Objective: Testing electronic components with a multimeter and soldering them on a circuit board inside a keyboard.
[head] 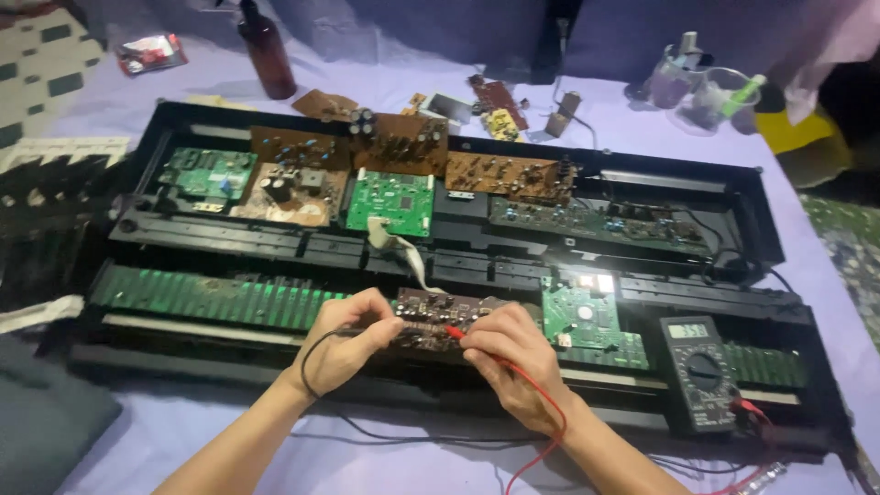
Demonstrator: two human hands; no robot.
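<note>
Two hands probe a small dark-brown circuit board (pixel 438 321) over the opened black keyboard chassis (pixel 770 211).
Left hand (pixel 344 339) pinches the black probe lead (pixel 316 353); right hand (pixel 513 362) grips the red probe (pixel 454 333); red-and-silver foil packet (pixel 151 52) far left.

Two bare forearms come into view from the bottom edge, with no sleeve, cuff or glove anywhere along them. The left hand (pixel 344 341) and the right hand (pixel 513 362) are both uncovered. No ring, watch, strap or bracelet shows on either wrist or on the fingers (pixel 371 307). The nails that can be seen are short and plain, without polish. The forearms are slim and free of markings.
</note>
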